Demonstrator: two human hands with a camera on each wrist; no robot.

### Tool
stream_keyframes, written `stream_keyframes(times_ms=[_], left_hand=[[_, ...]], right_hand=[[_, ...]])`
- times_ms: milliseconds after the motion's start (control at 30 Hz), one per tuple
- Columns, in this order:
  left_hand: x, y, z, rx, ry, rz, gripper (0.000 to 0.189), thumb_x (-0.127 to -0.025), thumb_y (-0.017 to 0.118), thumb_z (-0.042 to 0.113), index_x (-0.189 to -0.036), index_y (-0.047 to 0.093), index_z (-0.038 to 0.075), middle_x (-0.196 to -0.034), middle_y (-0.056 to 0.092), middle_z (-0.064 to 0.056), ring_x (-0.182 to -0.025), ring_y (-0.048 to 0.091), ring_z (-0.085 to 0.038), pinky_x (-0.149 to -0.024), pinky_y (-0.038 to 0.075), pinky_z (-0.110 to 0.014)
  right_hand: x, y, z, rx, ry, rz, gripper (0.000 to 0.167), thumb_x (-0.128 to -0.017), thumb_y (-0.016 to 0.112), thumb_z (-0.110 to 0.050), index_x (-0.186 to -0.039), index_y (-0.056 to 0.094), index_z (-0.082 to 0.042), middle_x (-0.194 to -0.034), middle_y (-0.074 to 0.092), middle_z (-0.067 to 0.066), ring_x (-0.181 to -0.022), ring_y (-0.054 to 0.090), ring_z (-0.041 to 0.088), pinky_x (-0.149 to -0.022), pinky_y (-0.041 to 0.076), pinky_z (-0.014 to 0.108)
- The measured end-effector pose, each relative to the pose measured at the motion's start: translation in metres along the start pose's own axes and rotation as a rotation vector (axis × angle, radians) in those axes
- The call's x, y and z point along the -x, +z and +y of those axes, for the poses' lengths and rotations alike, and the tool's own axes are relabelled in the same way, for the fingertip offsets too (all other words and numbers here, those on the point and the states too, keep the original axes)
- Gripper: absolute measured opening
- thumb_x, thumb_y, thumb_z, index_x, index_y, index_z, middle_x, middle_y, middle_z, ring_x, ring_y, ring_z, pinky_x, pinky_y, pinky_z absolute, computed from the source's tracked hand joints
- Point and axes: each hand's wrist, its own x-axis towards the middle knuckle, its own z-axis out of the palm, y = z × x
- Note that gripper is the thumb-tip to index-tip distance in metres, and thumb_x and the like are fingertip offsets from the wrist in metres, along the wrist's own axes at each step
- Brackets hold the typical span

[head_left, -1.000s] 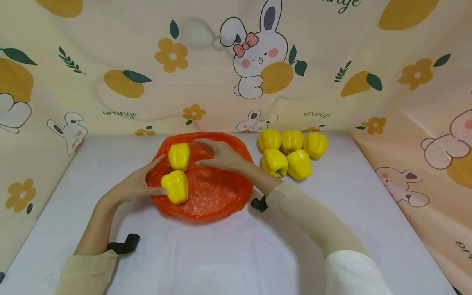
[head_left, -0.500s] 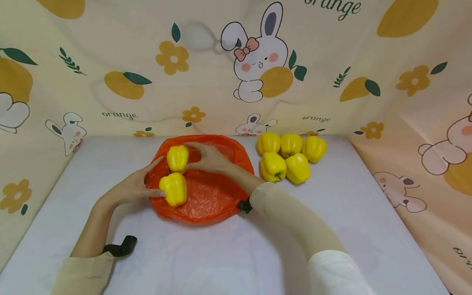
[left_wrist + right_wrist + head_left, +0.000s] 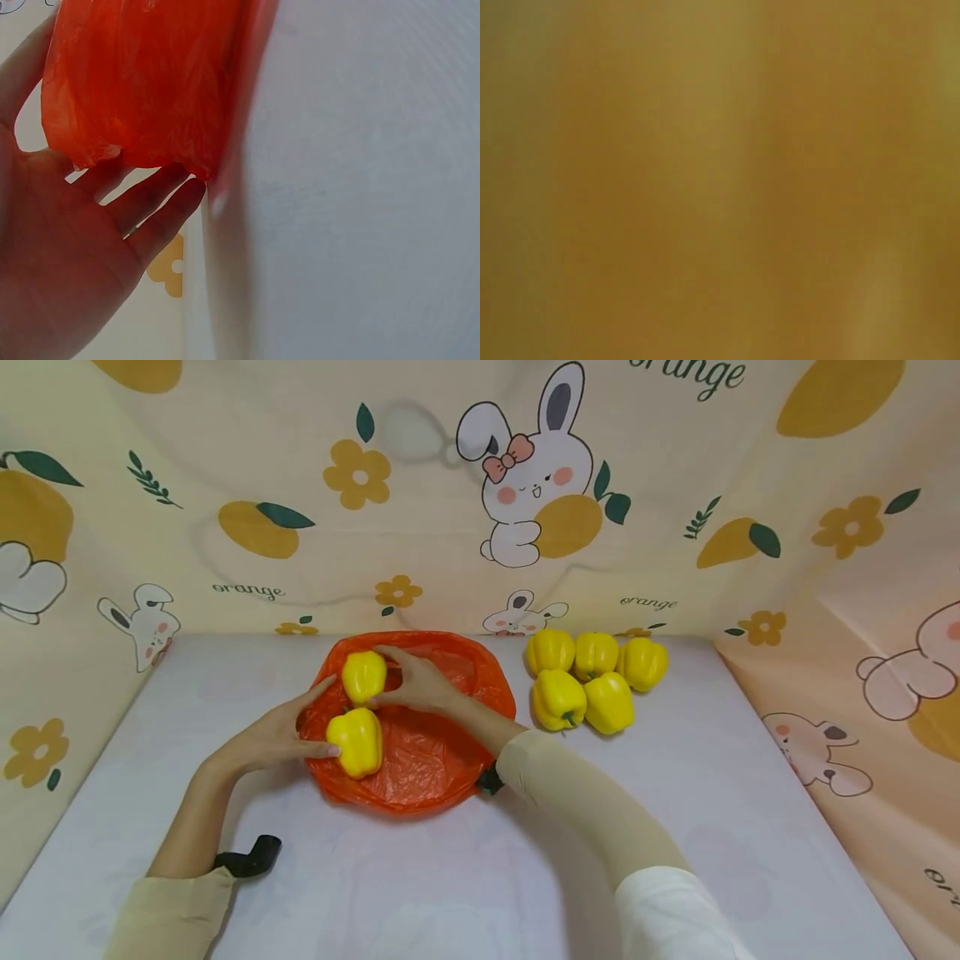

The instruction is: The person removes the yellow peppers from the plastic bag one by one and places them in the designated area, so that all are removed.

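Observation:
In the head view, a red plastic bag lies wide-mouthed on the table with two yellow bell peppers in its left part. My right hand reaches across the bag and holds the rear bell pepper, thumb on its near side and a finger at its far side. At the bag's left side, my left hand holds the wall, its thumb at the front bell pepper. The left wrist view has the fingers spread against the red plastic. Only blurred yellow-brown fills the right wrist view.
Right of the bag, several more yellow bell peppers sit in two rows on the white table. A printed cloth hangs behind the table and along its sides. Black wrist mounts stick out near both sleeves.
My right hand has moved left across the bag and taken hold of the rear bell pepper. The left hand stays at the bag's left side.

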Motion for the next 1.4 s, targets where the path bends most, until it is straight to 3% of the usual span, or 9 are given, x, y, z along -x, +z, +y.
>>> stream_keyframes(times_ms=[500, 733, 933, 1400], left_hand=[[-0.003, 0.001, 0.003, -0.004, 0.0, -0.015, 0.108, -0.083, 0.077, 0.047, -0.161, 0.008, 0.019, -0.161, 0.018, -0.027, -0.142, 0.023, -0.051, -0.109, 0.023, -0.072], [-0.003, 0.0, 0.006, -0.011, -0.036, -0.027, 0.11, -0.082, 0.076, 0.05, -0.161, 0.006, 0.019, -0.16, 0.017, -0.028, -0.142, 0.022, -0.051, -0.109, 0.023, -0.072], [-0.003, -0.001, 0.003, -0.011, -0.031, -0.027, 0.111, -0.082, 0.077, 0.049, -0.161, 0.006, 0.019, -0.16, 0.017, -0.028, -0.143, 0.021, -0.051, -0.11, 0.022, -0.071], [0.003, 0.001, 0.001, 0.011, -0.04, -0.025, 0.11, -0.081, 0.078, 0.047, -0.161, 0.007, 0.022, -0.16, 0.02, -0.027, -0.142, 0.022, -0.049, -0.109, 0.023, -0.071]], right_hand=[[0.007, -0.007, -0.001, -0.037, -0.01, 0.06, 0.086, -0.079, 0.084, -0.04, -0.151, 0.04, -0.019, -0.146, 0.052, 0.0, -0.131, 0.049, 0.016, -0.109, 0.042, 0.036], [0.02, -0.023, -0.005, -0.125, -0.035, 0.075, 0.086, -0.077, 0.087, -0.036, -0.149, 0.043, -0.02, -0.143, 0.053, 0.001, -0.128, 0.051, 0.017, -0.102, 0.048, 0.033], [0.031, -0.037, -0.006, -0.21, -0.023, 0.07, 0.084, -0.078, 0.087, -0.033, -0.148, 0.042, -0.026, -0.142, 0.049, -0.006, -0.128, 0.048, 0.018, -0.101, 0.049, 0.034], [0.051, -0.065, 0.011, -0.264, -0.084, 0.14, 0.086, -0.077, 0.087, -0.031, -0.149, 0.041, -0.026, -0.146, 0.046, -0.007, -0.127, 0.052, 0.022, -0.1, 0.051, 0.036]])
